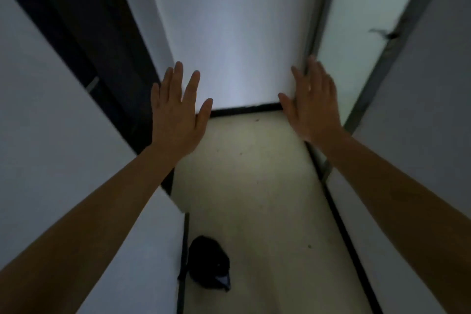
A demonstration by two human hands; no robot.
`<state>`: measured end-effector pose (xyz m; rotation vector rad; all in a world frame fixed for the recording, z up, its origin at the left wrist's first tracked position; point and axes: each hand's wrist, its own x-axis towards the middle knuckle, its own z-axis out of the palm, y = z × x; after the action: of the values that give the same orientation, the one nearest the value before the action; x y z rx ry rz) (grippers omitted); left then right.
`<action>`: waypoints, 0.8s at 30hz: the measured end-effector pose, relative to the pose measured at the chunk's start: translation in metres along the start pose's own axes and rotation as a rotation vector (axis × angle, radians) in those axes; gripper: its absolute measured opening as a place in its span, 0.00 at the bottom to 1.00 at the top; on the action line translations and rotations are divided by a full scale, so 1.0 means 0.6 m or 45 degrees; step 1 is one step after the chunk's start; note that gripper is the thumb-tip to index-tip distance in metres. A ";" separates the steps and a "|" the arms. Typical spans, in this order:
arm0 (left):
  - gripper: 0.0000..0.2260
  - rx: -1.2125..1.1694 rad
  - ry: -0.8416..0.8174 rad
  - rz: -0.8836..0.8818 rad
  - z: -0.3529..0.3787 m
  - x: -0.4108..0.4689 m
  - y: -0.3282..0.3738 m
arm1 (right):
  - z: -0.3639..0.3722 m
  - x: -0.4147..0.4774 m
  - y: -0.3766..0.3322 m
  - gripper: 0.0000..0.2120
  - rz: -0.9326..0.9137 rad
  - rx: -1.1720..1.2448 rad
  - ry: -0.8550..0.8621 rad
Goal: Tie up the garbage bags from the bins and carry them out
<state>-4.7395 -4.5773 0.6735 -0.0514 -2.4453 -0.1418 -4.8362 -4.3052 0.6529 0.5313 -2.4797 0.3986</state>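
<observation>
At the lower centre of the frame, one black bag (pixel 210 265), seemingly a garbage bag, lies on the floor (pixel 254 186) against the left wall; whether it is tied cannot be told. Nobody holds it. Mid-frame, two bare hands reach forward: the left hand (pixel 177 109) and the right hand (pixel 312 102), each with fingers spread and straight, grasping nothing. Beyond them stand one pale end wall (pixel 237 33), one dark doorway (pixel 84 33) at upper left, and one door (pixel 356 7) at upper right with a handle (pixel 382 33). The step looks like carrying out; next, a hand must go down and grip the bag.
</observation>
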 end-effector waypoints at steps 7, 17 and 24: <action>0.27 -0.356 0.163 0.447 -0.089 0.109 0.256 | -0.299 -0.147 0.093 0.28 0.232 -0.381 0.226; 0.30 -1.045 -0.083 1.042 -0.147 -0.120 0.697 | -0.684 -0.683 0.069 0.31 1.111 -1.025 0.080; 0.29 -1.417 -0.060 1.529 -0.371 -0.364 0.985 | -0.946 -1.014 -0.049 0.31 1.552 -1.408 0.212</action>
<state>-4.3867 -4.0159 0.7567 -1.8858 -1.6794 -0.8836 -4.0957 -3.9380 0.7537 -1.3923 -2.1127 -0.5011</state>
